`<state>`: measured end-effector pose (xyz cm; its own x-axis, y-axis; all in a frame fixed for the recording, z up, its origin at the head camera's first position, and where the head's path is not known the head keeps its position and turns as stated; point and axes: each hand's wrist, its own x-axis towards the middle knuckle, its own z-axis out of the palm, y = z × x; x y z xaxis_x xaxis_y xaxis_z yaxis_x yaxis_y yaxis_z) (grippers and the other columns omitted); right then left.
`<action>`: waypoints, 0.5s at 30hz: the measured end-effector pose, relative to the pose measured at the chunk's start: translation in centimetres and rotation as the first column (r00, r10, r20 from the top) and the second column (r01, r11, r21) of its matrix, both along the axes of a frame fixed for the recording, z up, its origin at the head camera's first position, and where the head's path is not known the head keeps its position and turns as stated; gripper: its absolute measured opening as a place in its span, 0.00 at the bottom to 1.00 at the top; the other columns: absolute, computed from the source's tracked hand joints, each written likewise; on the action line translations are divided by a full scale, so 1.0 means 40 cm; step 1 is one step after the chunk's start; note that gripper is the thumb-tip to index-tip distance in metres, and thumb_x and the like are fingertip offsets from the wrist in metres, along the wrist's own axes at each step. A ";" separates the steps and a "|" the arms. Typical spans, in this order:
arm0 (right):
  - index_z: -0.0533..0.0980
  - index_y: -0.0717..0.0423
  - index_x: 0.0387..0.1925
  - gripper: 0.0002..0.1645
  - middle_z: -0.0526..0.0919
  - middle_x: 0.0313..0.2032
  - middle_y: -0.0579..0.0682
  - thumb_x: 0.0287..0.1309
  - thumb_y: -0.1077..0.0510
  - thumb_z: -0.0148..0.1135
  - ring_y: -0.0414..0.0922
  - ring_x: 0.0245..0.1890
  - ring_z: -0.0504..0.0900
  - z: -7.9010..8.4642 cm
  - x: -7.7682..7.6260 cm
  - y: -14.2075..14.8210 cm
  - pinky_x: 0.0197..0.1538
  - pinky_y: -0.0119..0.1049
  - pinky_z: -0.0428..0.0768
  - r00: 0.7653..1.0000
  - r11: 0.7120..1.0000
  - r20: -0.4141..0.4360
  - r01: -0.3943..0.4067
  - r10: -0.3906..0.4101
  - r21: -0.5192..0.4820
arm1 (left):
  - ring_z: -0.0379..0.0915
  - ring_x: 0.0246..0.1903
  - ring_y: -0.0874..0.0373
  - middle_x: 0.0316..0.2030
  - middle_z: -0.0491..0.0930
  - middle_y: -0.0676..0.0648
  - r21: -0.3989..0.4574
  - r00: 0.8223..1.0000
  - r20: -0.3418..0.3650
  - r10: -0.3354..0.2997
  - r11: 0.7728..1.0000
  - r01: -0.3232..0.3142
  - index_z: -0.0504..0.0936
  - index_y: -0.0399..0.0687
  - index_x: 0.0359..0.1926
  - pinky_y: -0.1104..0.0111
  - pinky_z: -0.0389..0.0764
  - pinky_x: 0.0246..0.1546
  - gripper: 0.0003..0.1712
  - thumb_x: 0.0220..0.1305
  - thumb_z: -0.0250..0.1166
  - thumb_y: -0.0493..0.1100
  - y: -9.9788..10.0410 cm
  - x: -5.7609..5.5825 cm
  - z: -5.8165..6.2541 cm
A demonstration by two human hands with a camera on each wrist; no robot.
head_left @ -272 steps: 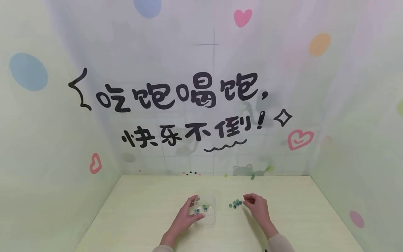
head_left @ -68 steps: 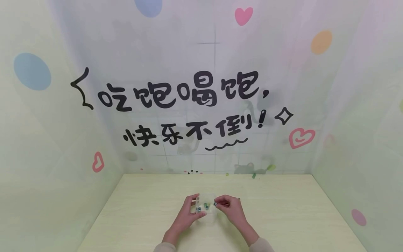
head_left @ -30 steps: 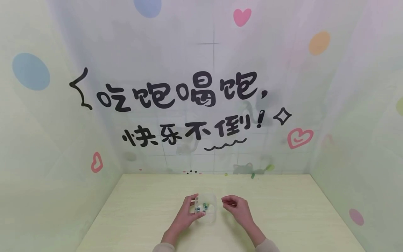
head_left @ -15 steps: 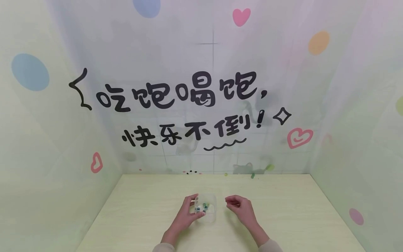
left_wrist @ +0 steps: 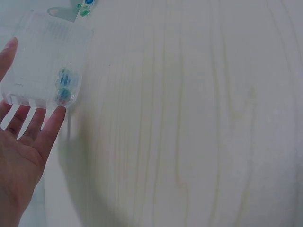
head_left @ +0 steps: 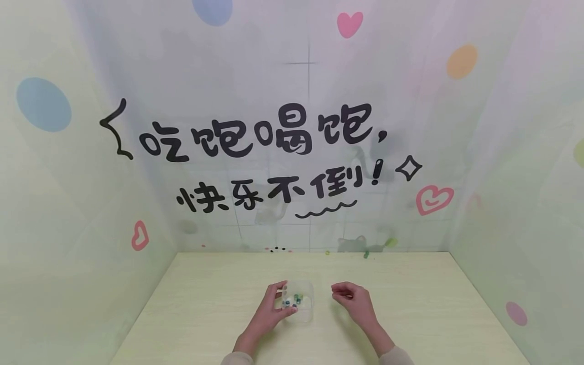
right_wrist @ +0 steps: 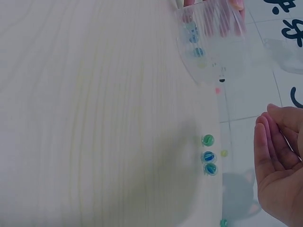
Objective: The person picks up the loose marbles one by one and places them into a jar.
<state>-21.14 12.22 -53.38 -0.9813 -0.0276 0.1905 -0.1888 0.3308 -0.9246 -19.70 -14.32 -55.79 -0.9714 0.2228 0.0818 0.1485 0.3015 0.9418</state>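
My left hand (head_left: 270, 312) grips a clear plastic box (head_left: 306, 315) by its left side, thumb on the near wall and fingers at the far one. Several green and blue glass marbles (head_left: 298, 299) lie inside the box. My right hand (head_left: 358, 302) hovers to the right of the box, fingers loosely bent with the tips close together and nothing visible between them. Below that hand in the right wrist view, a green marble (right_wrist: 208, 140) and two blue marbles (right_wrist: 209, 163) sit on the table. The head view does not show those three, as my right hand covers them.
The pale wood-grain table (head_left: 210, 294) carries the box and marbles. A printed curtain (head_left: 274, 76) with black lettering and coloured shapes stands behind the table and along both sides. Small green spots (head_left: 366, 255) show at the curtain's lower edge.
My right hand let go of a marble in the box and has drawn away to the right. The box now holds more marbles than at first. My left hand stays put.
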 end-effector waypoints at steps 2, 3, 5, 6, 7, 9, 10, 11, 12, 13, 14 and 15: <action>0.84 0.66 0.39 0.09 0.89 0.37 0.58 0.53 0.71 0.69 0.39 0.35 0.86 -0.002 -0.003 0.003 0.40 0.22 0.85 1.000 1.000 0.007 0.009 -0.009 0.002 | 0.61 0.67 0.32 0.71 0.59 0.35 -0.004 1.000 0.001 0.001 1.000 -0.001 0.58 0.44 0.73 0.54 0.84 0.56 0.44 0.62 0.71 0.44 0.000 -0.001 -0.001; 0.84 0.66 0.39 0.10 0.89 0.37 0.58 0.53 0.71 0.69 0.39 0.35 0.86 -0.002 -0.004 0.005 0.40 0.23 0.85 1.000 1.000 0.005 0.013 -0.013 0.006 | 0.61 0.67 0.32 0.71 0.59 0.35 -0.006 1.000 0.001 0.000 1.000 0.000 0.58 0.43 0.73 0.54 0.84 0.57 0.44 0.62 0.71 0.44 -0.001 -0.001 -0.001; 0.84 0.65 0.39 0.09 0.89 0.37 0.58 0.53 0.72 0.69 0.38 0.34 0.85 -0.004 -0.006 0.009 0.40 0.23 0.85 1.000 1.000 0.005 0.020 -0.020 0.010 | 0.61 0.68 0.32 0.71 0.59 0.35 -0.013 1.000 0.001 0.001 1.000 -0.001 0.58 0.43 0.73 0.54 0.84 0.57 0.44 0.62 0.71 0.45 -0.001 -0.002 -0.002; 0.84 0.65 0.39 0.09 0.89 0.37 0.57 0.53 0.72 0.69 0.38 0.34 0.85 -0.006 -0.007 0.011 0.40 0.23 0.85 1.000 1.000 0.004 0.023 -0.023 0.012 | 0.61 0.68 0.32 0.71 0.59 0.35 -0.016 1.000 0.000 0.001 1.000 -0.001 0.58 0.43 0.73 0.53 0.83 0.57 0.44 0.62 0.71 0.45 -0.001 -0.003 -0.002; 0.84 0.65 0.39 0.10 0.89 0.37 0.58 0.53 0.72 0.69 0.38 0.34 0.85 -0.008 -0.008 0.014 0.40 0.23 0.85 1.000 1.000 0.003 0.026 -0.026 0.014 | 0.61 0.68 0.32 0.71 0.59 0.35 -0.018 1.000 0.000 0.002 1.000 -0.002 0.58 0.43 0.73 0.53 0.83 0.57 0.44 0.62 0.71 0.45 -0.001 -0.003 -0.002; 0.84 0.65 0.39 0.09 0.89 0.36 0.57 0.53 0.71 0.69 0.37 0.34 0.85 -0.013 -0.010 0.020 0.40 0.23 0.85 0.999 0.999 0.000 0.034 -0.034 0.021 | 0.61 0.68 0.32 0.71 0.58 0.35 -0.022 1.000 -0.002 0.002 1.000 -0.002 0.58 0.43 0.73 0.53 0.83 0.57 0.44 0.62 0.71 0.45 -0.001 -0.003 -0.001; 0.84 0.65 0.39 0.09 0.89 0.36 0.57 0.53 0.71 0.69 0.37 0.34 0.85 -0.016 -0.011 0.023 0.40 0.23 0.84 0.999 0.999 0.001 0.039 -0.039 0.020 | 0.61 0.68 0.32 0.71 0.58 0.35 -0.024 1.000 -0.002 0.002 1.000 -0.002 0.58 0.43 0.73 0.53 0.83 0.57 0.44 0.62 0.71 0.45 -0.001 -0.002 -0.001; 0.84 0.65 0.38 0.09 0.89 0.36 0.57 0.53 0.71 0.70 0.37 0.34 0.85 -0.019 -0.012 0.026 0.40 0.22 0.84 0.999 0.999 0.001 0.044 -0.044 0.021 | 0.61 0.68 0.32 0.71 0.58 0.35 -0.024 1.000 -0.002 0.002 1.000 -0.002 0.58 0.43 0.73 0.53 0.83 0.57 0.44 0.62 0.71 0.45 -0.001 -0.002 0.000; 0.84 0.65 0.38 0.09 0.89 0.36 0.57 0.52 0.71 0.70 0.37 0.34 0.85 -0.022 -0.013 0.030 0.40 0.22 0.84 0.999 0.999 0.001 0.049 -0.049 0.021 | 0.61 0.68 0.32 0.71 0.58 0.35 -0.025 1.000 -0.003 0.001 1.000 -0.001 0.58 0.43 0.73 0.53 0.83 0.57 0.44 0.62 0.71 0.45 -0.001 -0.002 0.000; 0.84 0.65 0.38 0.09 0.89 0.36 0.56 0.52 0.71 0.70 0.37 0.34 0.85 -0.026 -0.013 0.033 0.40 0.22 0.84 0.998 0.998 -0.001 0.055 -0.055 0.027 | 0.61 0.68 0.32 0.71 0.58 0.35 -0.026 1.000 -0.002 0.001 1.000 -0.001 0.58 0.43 0.73 0.53 0.83 0.57 0.44 0.62 0.71 0.45 -0.001 -0.002 -0.001; 0.84 0.64 0.38 0.09 0.89 0.36 0.56 0.52 0.71 0.70 0.37 0.34 0.85 -0.029 -0.014 0.037 0.40 0.22 0.84 0.998 0.998 -0.001 0.061 -0.061 0.031 | 0.61 0.68 0.32 0.71 0.58 0.35 -0.027 1.000 -0.002 0.001 1.000 -0.001 0.58 0.43 0.73 0.53 0.83 0.57 0.44 0.62 0.71 0.45 -0.001 -0.001 -0.001; 0.84 0.64 0.38 0.09 0.89 0.36 0.57 0.52 0.71 0.70 0.37 0.34 0.85 -0.032 -0.015 0.040 0.40 0.23 0.85 0.998 0.997 -0.010 0.062 -0.062 0.039 | 0.61 0.67 0.32 0.71 0.59 0.35 -0.029 1.000 -0.002 0.001 1.000 -0.001 0.58 0.43 0.73 0.53 0.83 0.57 0.44 0.62 0.71 0.45 -0.001 -0.001 -0.001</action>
